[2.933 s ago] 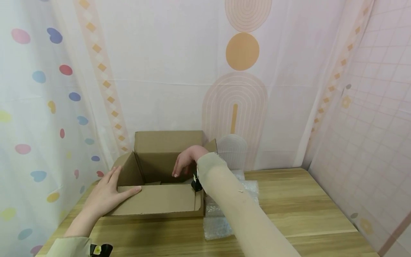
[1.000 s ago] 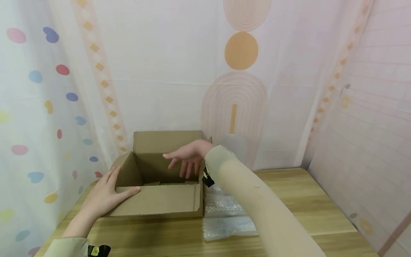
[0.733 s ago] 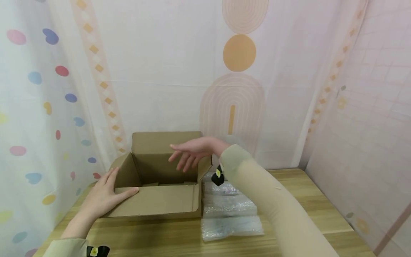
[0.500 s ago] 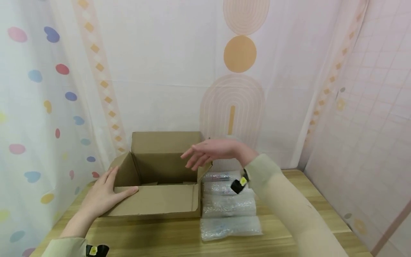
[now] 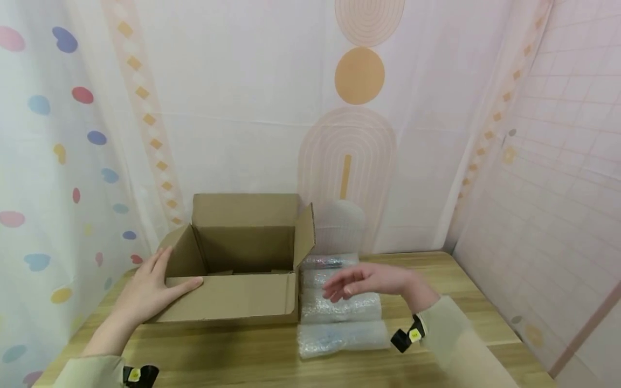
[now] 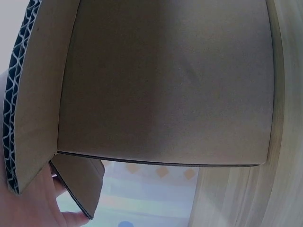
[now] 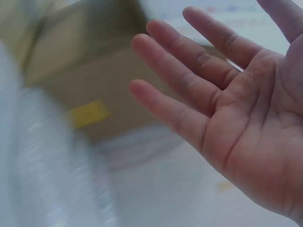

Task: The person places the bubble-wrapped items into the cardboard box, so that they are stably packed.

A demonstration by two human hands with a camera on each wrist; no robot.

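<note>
An open brown cardboard box stands on the wooden table at left of centre, flaps raised. My left hand lies flat against its near left corner, fingers straight; in the left wrist view the box wall fills the frame and my left hand shows at the bottom left. A folded sheet of bubble wrap lies just right of the box. My right hand hovers over it with relaxed, spread fingers and holds nothing. In the right wrist view my right hand shows an empty palm with the blurred box behind it.
The wooden table runs to patterned fabric walls at the back and both sides. A pale translucent shape stands behind the bubble wrap against the back curtain.
My right hand has come up out of the box, swung right and dropped over the bubble wrap. The left hand has stayed on the box corner.
</note>
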